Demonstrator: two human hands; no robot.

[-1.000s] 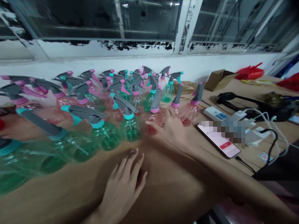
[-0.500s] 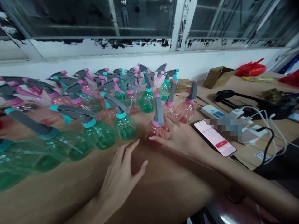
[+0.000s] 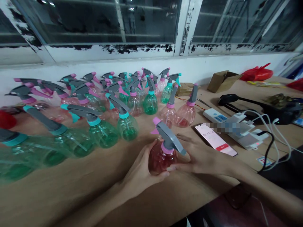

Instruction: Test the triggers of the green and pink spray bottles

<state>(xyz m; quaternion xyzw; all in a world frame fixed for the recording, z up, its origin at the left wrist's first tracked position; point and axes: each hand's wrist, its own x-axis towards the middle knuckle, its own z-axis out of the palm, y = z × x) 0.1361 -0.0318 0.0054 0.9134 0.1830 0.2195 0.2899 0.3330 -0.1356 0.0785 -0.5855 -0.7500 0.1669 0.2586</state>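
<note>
A pink spray bottle (image 3: 161,157) with a grey trigger head and pink collar stands near the table's front edge, held between both my hands. My left hand (image 3: 139,171) curls round its left side. My right hand (image 3: 199,156) wraps its right side and base, fingers closed on it. Behind it, several pink and green spray bottles (image 3: 123,123) with grey triggers crowd the brown table (image 3: 71,189) up to the white wall.
A phone (image 3: 216,139) with a lit screen lies right of my hands. Beyond it are a white power strip (image 3: 236,127), cables, a black device, a cardboard box (image 3: 222,80) and red bags (image 3: 257,74). Windows run along the wall.
My right hand pulled one pink bottle out of the group toward me. My left hand lifted off the table and closed on the bottle's other side.
</note>
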